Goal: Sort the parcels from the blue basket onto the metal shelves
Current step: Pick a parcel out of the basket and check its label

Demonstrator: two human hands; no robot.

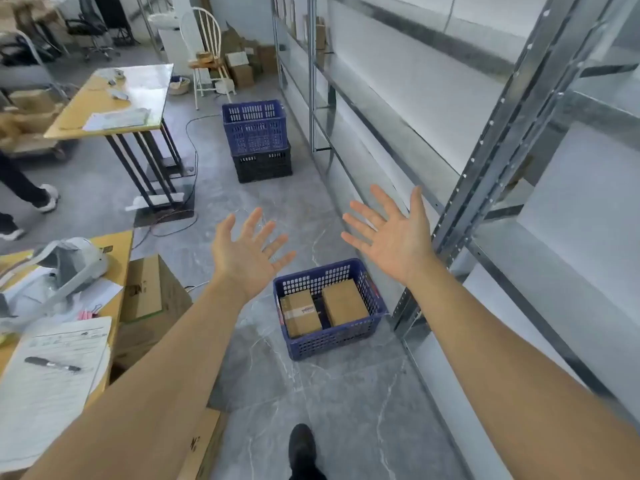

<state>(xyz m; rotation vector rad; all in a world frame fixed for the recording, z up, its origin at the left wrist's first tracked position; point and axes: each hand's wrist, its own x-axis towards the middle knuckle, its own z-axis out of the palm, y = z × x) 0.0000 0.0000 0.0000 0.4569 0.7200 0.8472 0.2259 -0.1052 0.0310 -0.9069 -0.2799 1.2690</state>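
Both hands up, palms showing, fingers spread wide, nothing held: left hand [247, 252], right hand [393, 235]. Blue perforated plastic basket [330, 336] sits on grey marbled floor [346, 393] below them, two brown cardboard parcels [300, 312] lying side by side inside. Grey metal shelving unit [502, 140] just right of basket.

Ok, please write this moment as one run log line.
hands: left open, right open | blue basket: two parcels inside | shelves: untouched
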